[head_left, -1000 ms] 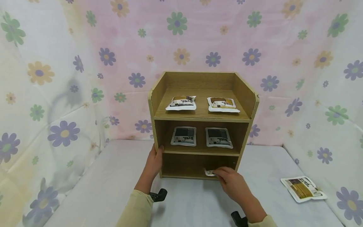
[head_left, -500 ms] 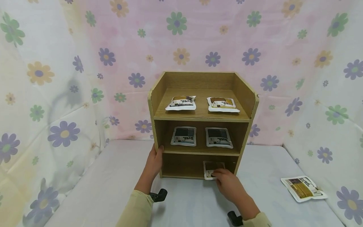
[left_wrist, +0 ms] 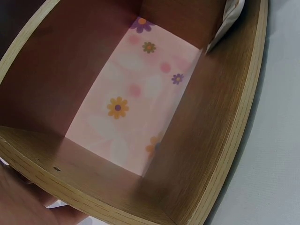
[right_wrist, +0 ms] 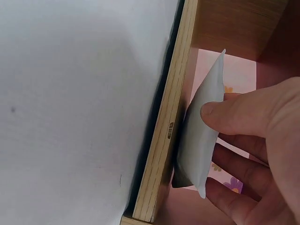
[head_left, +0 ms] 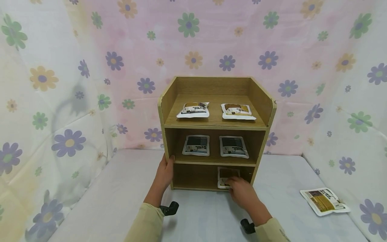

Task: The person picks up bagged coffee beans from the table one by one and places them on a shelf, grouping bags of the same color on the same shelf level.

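Observation:
A small wooden shelf [head_left: 208,126] with three levels stands in the middle of the head view. My left hand [head_left: 163,173] grips its left side panel, and part of that hand [left_wrist: 23,201] shows at the panel's outer side in the left wrist view. At the right of the bottom level, my right hand [head_left: 244,191] holds a flat white-edged food pouch [head_left: 223,173] by its near part. In the right wrist view the thumb lies on the pouch's [right_wrist: 201,136] near edge, with the other fingers on its far side. Those fingertips are partly hidden.
Two dark-printed pouches lie on the middle level, the left one [head_left: 196,145] and the right one [head_left: 233,147]. On top are two brown-and-white pouches [head_left: 193,110]. Another pouch [head_left: 325,201] lies on the white table [head_left: 99,201] at right. Flowered cloth [head_left: 193,40] surrounds the table.
The pouch in my right hand has gone from tilted, to jutting slightly past the bottom level's front edge, to lying a little deeper inside. The left hand keeps its place.

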The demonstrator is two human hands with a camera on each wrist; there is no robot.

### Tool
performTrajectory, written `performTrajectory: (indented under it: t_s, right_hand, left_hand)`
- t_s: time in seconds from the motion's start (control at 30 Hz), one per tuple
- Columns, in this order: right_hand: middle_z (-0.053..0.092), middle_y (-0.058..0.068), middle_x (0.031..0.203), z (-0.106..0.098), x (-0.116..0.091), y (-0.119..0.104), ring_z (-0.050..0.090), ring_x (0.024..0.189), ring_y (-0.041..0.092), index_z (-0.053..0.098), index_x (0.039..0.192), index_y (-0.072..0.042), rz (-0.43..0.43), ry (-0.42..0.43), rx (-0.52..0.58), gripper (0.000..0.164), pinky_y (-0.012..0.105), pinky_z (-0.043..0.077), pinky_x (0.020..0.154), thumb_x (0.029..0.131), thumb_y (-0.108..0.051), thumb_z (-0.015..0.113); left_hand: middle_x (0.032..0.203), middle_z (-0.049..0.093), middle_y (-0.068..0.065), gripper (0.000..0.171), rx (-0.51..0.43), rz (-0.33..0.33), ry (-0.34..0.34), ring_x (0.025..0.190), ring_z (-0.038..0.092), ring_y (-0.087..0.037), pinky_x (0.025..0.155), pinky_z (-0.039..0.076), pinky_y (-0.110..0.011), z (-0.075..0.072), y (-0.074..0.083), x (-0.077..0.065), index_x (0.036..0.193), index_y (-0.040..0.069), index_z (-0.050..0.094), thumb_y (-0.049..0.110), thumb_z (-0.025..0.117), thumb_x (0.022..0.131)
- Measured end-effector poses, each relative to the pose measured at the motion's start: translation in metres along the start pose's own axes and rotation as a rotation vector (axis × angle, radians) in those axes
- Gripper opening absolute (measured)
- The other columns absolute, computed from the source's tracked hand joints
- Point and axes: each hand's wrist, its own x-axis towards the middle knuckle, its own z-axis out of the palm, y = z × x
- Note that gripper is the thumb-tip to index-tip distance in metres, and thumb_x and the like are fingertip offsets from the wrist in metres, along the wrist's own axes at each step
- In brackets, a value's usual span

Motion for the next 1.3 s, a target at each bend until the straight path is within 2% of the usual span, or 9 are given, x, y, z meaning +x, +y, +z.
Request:
performTrajectory:
  t_s: [0.27,0.6,0.83,1.07,1.3]
  right_hand:
    - [0.069,0.004,0.107,0.008,0.004,0.005,0.066,0.100,0.024,0.072,0.101,-0.011,0.009,-0.019,-0.008,0.025,0.037,0.055,0.082,0.078,-0.001,0.074]
    - [0.069,0.003,0.110,0.012,0.004,0.007,0.065,0.104,0.024,0.073,0.102,-0.010,0.007,-0.013,-0.013,0.026,0.037,0.054,0.085,0.079,0.000,0.072]
    - [0.068,0.003,0.110,0.010,0.003,0.006,0.065,0.105,0.024,0.073,0.103,-0.011,0.005,0.000,-0.020,0.026,0.037,0.054,0.087,0.079,-0.001,0.073]
    - [0.068,0.006,0.114,0.006,0.000,0.004,0.064,0.107,0.026,0.073,0.105,-0.011,0.037,-0.026,0.034,0.025,0.040,0.053,0.091,0.081,-0.006,0.073]
    - [0.067,0.006,0.115,-0.004,-0.003,0.002,0.063,0.109,0.027,0.072,0.106,-0.012,0.042,-0.042,0.072,0.023,0.042,0.052,0.092,0.083,-0.013,0.073]
  left_hand:
    - [0.148,0.041,-0.022,0.058,0.005,-0.007,0.003,0.133,0.044,-0.040,0.108,0.033,-0.061,0.001,-0.001,-0.004,0.153,0.014,0.024,0.045,0.027,0.104]
    - [0.152,0.036,-0.020,0.058,-0.004,0.005,-0.005,0.138,0.038,-0.040,0.110,0.030,-0.061,0.001,-0.001,-0.003,0.154,0.014,0.022,0.044,0.027,0.104]
    - [0.152,0.036,-0.021,0.059,-0.002,0.003,-0.003,0.136,0.040,-0.041,0.109,0.032,-0.062,0.001,0.000,-0.003,0.154,0.013,0.021,0.044,0.027,0.104]
    - [0.151,0.038,-0.020,0.058,-0.001,-0.002,-0.005,0.136,0.041,-0.040,0.108,0.033,-0.060,0.000,0.000,-0.002,0.154,0.016,0.022,0.046,0.026,0.104]
    - [0.150,0.038,-0.021,0.059,-0.011,0.009,-0.004,0.135,0.041,-0.042,0.108,0.033,-0.062,0.000,0.001,-0.001,0.154,0.013,0.021,0.044,0.027,0.104]
